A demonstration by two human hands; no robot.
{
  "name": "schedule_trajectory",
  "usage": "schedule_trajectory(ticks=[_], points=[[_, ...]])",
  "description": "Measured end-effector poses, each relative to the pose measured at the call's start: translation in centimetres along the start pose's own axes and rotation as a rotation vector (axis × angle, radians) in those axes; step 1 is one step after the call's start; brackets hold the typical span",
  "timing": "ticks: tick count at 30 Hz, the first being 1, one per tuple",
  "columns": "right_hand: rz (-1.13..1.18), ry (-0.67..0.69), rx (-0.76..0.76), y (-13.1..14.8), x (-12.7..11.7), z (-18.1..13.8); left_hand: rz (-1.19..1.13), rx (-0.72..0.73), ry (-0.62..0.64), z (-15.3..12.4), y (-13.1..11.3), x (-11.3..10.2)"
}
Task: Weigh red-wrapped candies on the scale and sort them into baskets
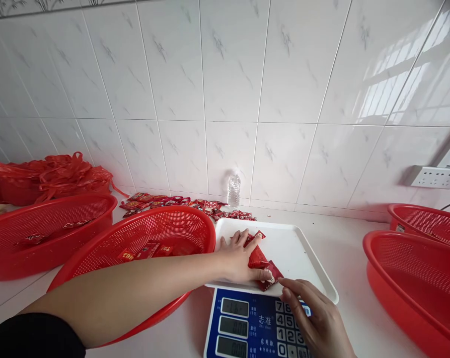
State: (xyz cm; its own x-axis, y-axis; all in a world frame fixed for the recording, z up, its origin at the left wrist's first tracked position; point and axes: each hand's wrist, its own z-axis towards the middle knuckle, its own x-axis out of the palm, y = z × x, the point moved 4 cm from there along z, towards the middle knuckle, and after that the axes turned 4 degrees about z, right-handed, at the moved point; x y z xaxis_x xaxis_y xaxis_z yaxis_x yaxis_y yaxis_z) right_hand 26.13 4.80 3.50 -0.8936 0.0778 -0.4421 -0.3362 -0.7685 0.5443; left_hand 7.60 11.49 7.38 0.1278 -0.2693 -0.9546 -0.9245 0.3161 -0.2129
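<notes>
My left hand (238,258) lies over several small red snack packets (258,257) on the white tray (284,238) of a scale. Its fingers are spread and stretched out, with the thumb across the nearest packet. Close by, at that packet's right corner, my right hand (314,311) holds thumb and forefinger together. Whether a packet edge is between those fingertips cannot be made out. Below the tray is the scale's blue panel (264,325) with displays and number keys, partly covered by my right hand.
A red basket (173,219) with packets stands under my left forearm; another basket (53,204) sits farther left. Red plastic bags (68,174) are heaped behind. Loose packets (173,201) and a clear bottle (234,190) line the wall. Two red baskets (414,268) (429,219) stand right.
</notes>
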Motion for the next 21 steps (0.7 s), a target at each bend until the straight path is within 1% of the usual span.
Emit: schedule_trajectory(ticks=[2,4,8,13,16,19,21], points=[[0.001,-0.005,-0.003,0.0,0.0,0.0,-0.007,0.018,-0.009,0.7,-0.1,0.5],[-0.002,-0.014,-0.01,0.0,0.0,0.0,-0.016,0.022,0.017,1.7,-0.2,0.6],[-0.023,-0.015,-0.019,-0.1,-0.1,0.0,-0.011,0.056,0.123,3.3,-0.6,-0.1],[-0.055,0.012,-0.054,-0.2,-0.1,0.1,0.055,0.133,0.231,4.1,-2.0,-0.8],[-0.059,0.008,-0.073,-0.2,-0.1,0.1,0.101,0.195,0.21,4.3,-3.0,-0.9],[-0.052,-0.004,-0.086,-0.2,-0.2,0.1,0.125,0.274,0.129,4.3,-3.9,-1.0],[-0.049,-0.006,-0.093,-0.1,-0.1,0.1,0.14,0.289,0.087,4.2,-4.4,-0.8]])
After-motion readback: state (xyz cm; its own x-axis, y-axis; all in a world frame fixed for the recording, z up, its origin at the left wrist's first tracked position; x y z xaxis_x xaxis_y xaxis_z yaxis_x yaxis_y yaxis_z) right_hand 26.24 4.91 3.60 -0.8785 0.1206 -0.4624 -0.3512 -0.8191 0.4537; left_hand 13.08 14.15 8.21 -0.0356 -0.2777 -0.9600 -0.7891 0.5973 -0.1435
